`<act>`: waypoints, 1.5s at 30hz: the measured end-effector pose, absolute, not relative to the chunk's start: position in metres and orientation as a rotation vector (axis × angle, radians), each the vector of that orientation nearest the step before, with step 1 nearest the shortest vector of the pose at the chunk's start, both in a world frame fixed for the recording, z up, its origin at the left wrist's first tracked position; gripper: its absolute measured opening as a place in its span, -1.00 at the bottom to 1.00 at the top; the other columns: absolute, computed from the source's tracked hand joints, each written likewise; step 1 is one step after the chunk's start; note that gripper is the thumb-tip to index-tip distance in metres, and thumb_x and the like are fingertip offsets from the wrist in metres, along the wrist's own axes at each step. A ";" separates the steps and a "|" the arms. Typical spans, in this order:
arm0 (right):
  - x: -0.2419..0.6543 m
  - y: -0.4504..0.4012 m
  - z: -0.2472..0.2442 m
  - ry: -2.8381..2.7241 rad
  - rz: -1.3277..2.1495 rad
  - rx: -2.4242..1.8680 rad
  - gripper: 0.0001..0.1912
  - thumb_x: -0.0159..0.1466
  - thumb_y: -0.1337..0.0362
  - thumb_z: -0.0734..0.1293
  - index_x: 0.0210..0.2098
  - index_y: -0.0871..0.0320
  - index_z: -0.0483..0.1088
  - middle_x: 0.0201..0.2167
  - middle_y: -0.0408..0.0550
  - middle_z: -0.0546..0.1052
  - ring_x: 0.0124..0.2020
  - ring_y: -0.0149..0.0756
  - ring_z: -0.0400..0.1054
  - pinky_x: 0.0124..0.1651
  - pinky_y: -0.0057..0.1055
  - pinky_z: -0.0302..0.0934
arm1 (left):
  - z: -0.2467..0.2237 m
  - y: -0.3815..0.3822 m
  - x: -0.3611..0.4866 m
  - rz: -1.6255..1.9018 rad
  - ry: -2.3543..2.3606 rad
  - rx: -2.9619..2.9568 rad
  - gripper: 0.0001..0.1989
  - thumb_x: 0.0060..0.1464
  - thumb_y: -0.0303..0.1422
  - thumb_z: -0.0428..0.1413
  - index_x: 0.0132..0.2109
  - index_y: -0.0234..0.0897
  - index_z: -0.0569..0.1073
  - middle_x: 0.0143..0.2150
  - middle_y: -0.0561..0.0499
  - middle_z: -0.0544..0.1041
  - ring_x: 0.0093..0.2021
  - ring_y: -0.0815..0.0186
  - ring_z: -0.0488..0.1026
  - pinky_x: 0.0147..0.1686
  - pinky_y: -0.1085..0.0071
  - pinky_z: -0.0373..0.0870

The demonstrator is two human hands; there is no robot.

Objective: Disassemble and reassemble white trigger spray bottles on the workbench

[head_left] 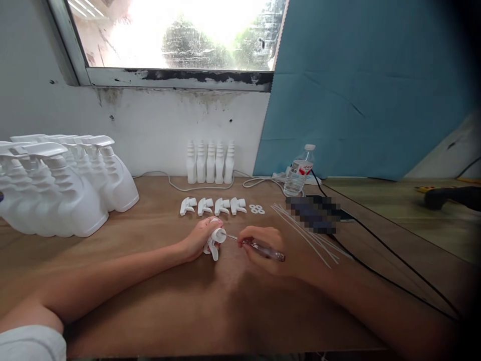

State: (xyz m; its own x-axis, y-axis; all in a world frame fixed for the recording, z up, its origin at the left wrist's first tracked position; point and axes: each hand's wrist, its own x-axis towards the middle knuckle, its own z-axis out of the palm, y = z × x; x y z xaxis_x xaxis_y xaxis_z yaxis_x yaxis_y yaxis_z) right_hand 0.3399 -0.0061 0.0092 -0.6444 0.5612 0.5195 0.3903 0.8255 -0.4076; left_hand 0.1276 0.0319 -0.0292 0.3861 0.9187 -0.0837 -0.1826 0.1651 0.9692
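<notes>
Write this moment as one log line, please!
left hand: holds white spray head; right hand: holds screwdriver-like tool, tip at head's opening; nearby: white rings

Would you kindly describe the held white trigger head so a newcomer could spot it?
On the brown tabletop, find the row of four white plastic trigger heads. Nearer the viewer, the left hand grips a fifth white plastic trigger head. It alone is held, its round collar facing the translucent-handled tool in the right hand.

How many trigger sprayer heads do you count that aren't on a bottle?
5. Four white trigger sprayer heads lie in a row on the table; the held sprayer head is in the left hand.
</notes>
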 end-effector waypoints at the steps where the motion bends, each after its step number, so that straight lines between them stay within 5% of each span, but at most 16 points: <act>1: 0.339 -0.007 0.009 -2.369 0.304 -0.658 -0.88 0.26 0.40 0.20 -0.24 0.16 0.35 -0.45 -0.15 0.43 -0.50 -0.48 0.22 -0.38 -0.50 0.11 | -0.029 0.032 0.128 0.934 0.837 1.118 -0.62 -0.04 -0.07 0.16 -0.32 -0.27 0.24 -0.52 0.14 0.35 -0.71 0.48 0.28 -0.80 0.61 0.04; 11: 0.325 -0.019 0.020 -2.542 -0.066 -0.454 -0.87 0.15 0.46 0.13 -0.50 0.15 0.14 -0.55 -0.15 0.19 -0.53 -0.40 -0.04 -0.46 -0.40 -0.17 | -0.028 0.030 0.131 0.947 0.836 1.187 -0.68 0.02 -0.11 0.12 -0.30 -0.23 0.21 -0.59 0.16 0.34 -0.70 0.46 0.26 -0.80 0.62 0.06; 22: 0.330 -0.001 0.008 -1.848 1.244 -0.677 -0.82 0.25 0.35 0.17 -0.38 0.22 0.39 -0.45 -0.07 0.43 -0.44 -0.36 0.31 -0.38 -0.42 0.19 | -0.030 0.035 0.125 0.903 0.867 1.148 -0.71 -0.01 -0.14 0.12 -0.31 -0.24 0.24 -0.60 0.15 0.33 -0.75 0.46 0.23 -0.82 0.60 -0.01; 28: 0.328 -0.002 0.009 -1.885 1.265 -0.659 -0.81 0.28 0.29 0.21 -0.37 0.22 0.42 -0.43 -0.08 0.44 -0.38 -0.36 0.31 -0.27 -0.39 0.20 | -0.028 0.034 0.123 0.911 0.827 1.101 -0.72 -0.02 -0.16 0.14 -0.31 -0.25 0.26 -0.55 0.13 0.36 -0.73 0.47 0.25 -0.78 0.57 0.05; 45: 0.329 0.007 -0.008 -1.702 1.537 -0.503 -0.70 0.31 0.20 0.25 -0.03 0.23 0.39 -0.40 -0.06 0.48 -0.46 -0.39 0.36 -0.37 -0.40 0.26 | -0.019 0.030 0.123 0.820 0.743 1.084 -0.75 -0.01 -0.21 0.14 -0.36 -0.27 0.27 -0.61 0.16 0.30 -0.76 0.48 0.18 -0.80 0.57 0.13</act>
State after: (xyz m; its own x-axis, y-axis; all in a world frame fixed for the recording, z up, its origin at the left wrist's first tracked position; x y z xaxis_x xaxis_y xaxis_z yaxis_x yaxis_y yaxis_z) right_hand 0.3293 0.0070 -0.0083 -0.6230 0.7311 0.2782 -0.2021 0.1931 -0.9601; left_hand 0.1235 0.0305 -0.0186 0.5012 0.8574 -0.1168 -0.2009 0.2466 0.9481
